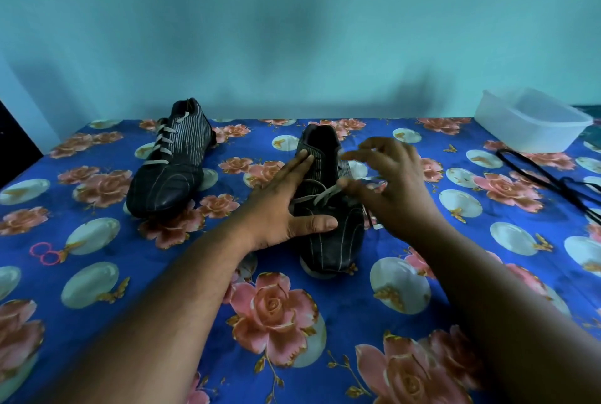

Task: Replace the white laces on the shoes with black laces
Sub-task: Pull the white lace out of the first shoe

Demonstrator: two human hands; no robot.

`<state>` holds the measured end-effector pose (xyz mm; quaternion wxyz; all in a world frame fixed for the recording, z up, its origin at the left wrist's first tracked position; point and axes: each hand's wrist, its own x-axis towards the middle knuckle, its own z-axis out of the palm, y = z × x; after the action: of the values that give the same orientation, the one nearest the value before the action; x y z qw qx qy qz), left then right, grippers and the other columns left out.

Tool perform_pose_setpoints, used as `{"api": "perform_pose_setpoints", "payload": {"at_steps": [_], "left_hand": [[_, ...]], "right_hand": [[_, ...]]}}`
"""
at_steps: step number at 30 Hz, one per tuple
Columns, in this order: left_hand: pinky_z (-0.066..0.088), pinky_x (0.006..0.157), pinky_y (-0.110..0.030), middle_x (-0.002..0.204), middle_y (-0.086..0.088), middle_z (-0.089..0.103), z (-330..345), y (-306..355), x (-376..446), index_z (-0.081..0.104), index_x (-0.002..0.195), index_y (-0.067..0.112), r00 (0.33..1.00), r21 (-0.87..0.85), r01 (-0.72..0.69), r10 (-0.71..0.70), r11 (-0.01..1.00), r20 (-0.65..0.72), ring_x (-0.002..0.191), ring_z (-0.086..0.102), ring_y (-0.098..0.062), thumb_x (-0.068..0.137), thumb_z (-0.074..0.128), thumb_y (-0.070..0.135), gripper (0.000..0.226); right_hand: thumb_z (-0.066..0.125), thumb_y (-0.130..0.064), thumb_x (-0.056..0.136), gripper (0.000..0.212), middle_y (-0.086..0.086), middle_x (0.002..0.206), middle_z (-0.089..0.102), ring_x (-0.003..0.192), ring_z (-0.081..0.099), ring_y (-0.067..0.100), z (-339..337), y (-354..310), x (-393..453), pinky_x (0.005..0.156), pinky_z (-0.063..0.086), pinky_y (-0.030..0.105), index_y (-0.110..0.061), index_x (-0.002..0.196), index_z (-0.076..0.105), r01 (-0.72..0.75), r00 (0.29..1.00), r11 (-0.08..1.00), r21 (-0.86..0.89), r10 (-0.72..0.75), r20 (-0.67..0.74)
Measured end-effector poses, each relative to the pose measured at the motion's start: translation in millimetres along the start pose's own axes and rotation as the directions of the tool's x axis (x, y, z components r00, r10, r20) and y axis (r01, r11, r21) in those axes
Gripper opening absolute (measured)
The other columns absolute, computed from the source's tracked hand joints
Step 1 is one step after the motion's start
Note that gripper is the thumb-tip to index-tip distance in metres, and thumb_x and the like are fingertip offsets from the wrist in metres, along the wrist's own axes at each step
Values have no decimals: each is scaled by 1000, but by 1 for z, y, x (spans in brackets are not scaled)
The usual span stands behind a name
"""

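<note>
A blue floral cloth [97,273] covers the bench. On it, far left, lies a dark striped shoe [169,162] fully threaded with white laces [162,143]. A second shoe [328,208] stands at centre, toe nearest. The left hand [286,205] rests flat on this shoe, fingers straight. The right hand [387,182] pinches its loosened white lace [320,197]. Far right sit a clear plastic container [533,123] and black laces [549,182].

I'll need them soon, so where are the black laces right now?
In the head view, the black laces lie far right on the floral cloth, just in front of the clear plastic container.
</note>
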<state>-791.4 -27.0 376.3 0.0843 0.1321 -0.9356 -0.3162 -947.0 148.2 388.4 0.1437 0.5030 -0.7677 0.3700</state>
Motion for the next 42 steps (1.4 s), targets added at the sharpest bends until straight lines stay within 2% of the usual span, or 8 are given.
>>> {"api": "perform_pose_setpoints", "payload": {"at_steps": [7, 12, 15, 21, 28, 33, 37, 42], "left_hand": [[14, 124, -59, 166, 28, -6, 2, -3, 2, 3, 160, 44, 1000, -11, 8, -8, 1000, -2, 154, 1, -1, 54, 53, 101, 131], [12, 125, -58, 166, 28, -6, 2, -1, 1, 1, 160, 46, 1000, -21, 7, -7, 1000, -4, 153, -2, 1, 55, 55, 99, 129], [11, 125, -58, 166, 29, -7, 2, -1, 1, 1, 160, 45, 1000, -22, 9, -9, 1000, 0, 153, -4, 3, 56, 55, 99, 129], [11, 125, -59, 167, 26, -11, 0, 2, 0, -3, 160, 44, 1000, 37, 13, -13, 999, 14, 153, -3, -1, 61, 51, 96, 124], [12, 125, -58, 167, 25, -11, 1, -1, 0, -1, 161, 43, 1000, 42, 9, -9, 999, 13, 154, -2, -3, 54, 42, 105, 130], [11, 125, -60, 167, 25, -8, 1, 0, 0, -1, 161, 43, 1000, 34, 16, -16, 999, 14, 154, -1, -1, 54, 44, 104, 131], [9, 125, -58, 167, 25, -11, 1, 0, -1, -5, 160, 44, 1000, 30, 16, -16, 999, 16, 153, -5, 1, 59, 50, 99, 127], [8, 125, -59, 167, 22, -14, 2, 2, -3, -18, 151, 58, 1000, 19, -16, 15, 1000, 9, 154, -9, -3, 67, 53, 92, 116]], "right_hand": [[61, -47, 93, 12, -12, 114, 61, 117, 49, 20, 10, -6, 0, 97, 34, 39, -39, 94, 70, 168, 985, 985, 44, -169, 20], [63, -28, 97, 17, -19, 99, 62, 101, 58, 11, -11, 13, 8, 90, 48, 33, -39, 84, 60, -189, 924, 915, 357, 289, -251], [62, -30, 97, 14, -4, 111, 62, 111, 54, 21, -14, 28, 7, 94, 46, 42, -38, 86, 61, -331, 891, 903, 274, 395, -223], [54, -67, 86, 46, -4, 132, 53, 126, 41, 23, 1, 3, -1, 101, 31, 41, -42, 123, 66, -61, 998, 998, -14, 61, 10], [59, -59, 89, 25, -13, 120, 58, 122, 43, 20, 11, -7, -4, 98, 32, 44, -38, 96, 71, 158, 983, 987, -20, -155, 101], [65, -25, 95, 12, -8, 104, 60, 106, 52, 20, 2, 2, 3, 92, 39, 35, -36, 93, 60, 35, 990, 984, 175, -11, -139], [58, -29, 100, 10, -7, 95, 59, 97, 57, 22, -9, 17, 8, 84, 46, 40, -27, 91, 57, -181, 926, 943, 280, 260, -275], [65, -38, 95, 5, -7, 112, 59, 113, 52, 24, -14, 37, 8, 93, 44, 42, -34, 93, 62, -318, 927, 932, 174, 344, -149]]}}
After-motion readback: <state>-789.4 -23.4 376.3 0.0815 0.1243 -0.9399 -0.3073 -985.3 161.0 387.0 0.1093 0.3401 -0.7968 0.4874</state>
